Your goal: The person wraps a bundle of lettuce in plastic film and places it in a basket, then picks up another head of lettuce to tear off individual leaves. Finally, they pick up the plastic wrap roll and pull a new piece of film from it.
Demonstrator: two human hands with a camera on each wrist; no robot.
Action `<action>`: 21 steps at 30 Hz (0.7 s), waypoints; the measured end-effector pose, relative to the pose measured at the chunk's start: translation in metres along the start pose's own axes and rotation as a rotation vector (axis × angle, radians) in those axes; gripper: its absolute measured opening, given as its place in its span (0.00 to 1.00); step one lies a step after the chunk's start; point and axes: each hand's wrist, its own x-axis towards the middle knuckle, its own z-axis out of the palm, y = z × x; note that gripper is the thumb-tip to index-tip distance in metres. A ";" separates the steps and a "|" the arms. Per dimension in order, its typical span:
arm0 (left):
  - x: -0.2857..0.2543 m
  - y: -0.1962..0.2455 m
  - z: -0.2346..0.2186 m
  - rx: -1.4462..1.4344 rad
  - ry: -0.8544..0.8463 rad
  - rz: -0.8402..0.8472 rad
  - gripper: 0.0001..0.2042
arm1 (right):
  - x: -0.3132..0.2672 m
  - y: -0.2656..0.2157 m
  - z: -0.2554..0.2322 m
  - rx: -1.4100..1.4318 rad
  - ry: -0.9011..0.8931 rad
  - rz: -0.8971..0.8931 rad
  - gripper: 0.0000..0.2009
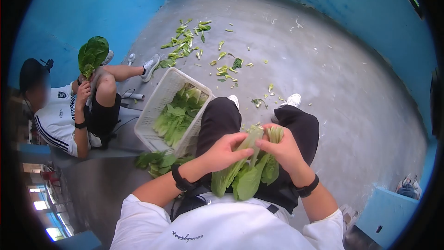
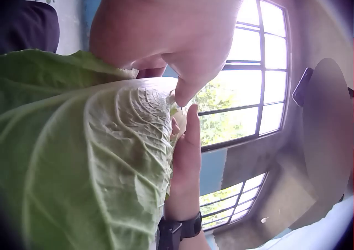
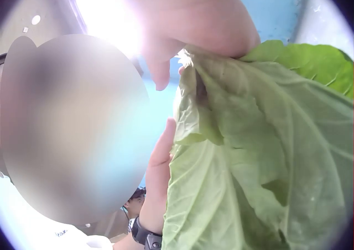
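Observation:
On the person's lap is a bunch of leafy greens with pale stalks pointing away and broad leaves hanging toward the shirt. The left hand grips its left stalks, thumb on top. Round the stalks on the right curls the right hand, its thumb near the left thumb. A large ribbed leaf fills much of the left wrist view, below the left hand. Overlapping leaves spread under the right hand in the right wrist view, partly hiding the fingers.
A white plastic crate of greens stands left of the knees. More leaves lie beside its near end. Trimmed leaf scraps are strewn over the grey floor. At left, another seated person holds a bunch of dark leaves.

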 end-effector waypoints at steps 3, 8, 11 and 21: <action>-0.001 0.007 0.003 0.021 0.042 0.014 0.16 | -0.002 -0.008 0.003 -0.095 0.010 -0.001 0.11; -0.002 0.015 -0.001 0.127 0.067 -0.035 0.15 | -0.003 -0.011 -0.004 -0.300 0.000 -0.064 0.09; -0.006 0.024 -0.007 0.296 0.062 -0.034 0.14 | -0.003 -0.011 -0.006 -0.364 -0.033 -0.174 0.12; -0.018 0.058 -0.014 0.682 -0.104 0.032 0.13 | -0.017 -0.044 -0.011 -0.632 -0.269 -0.027 0.11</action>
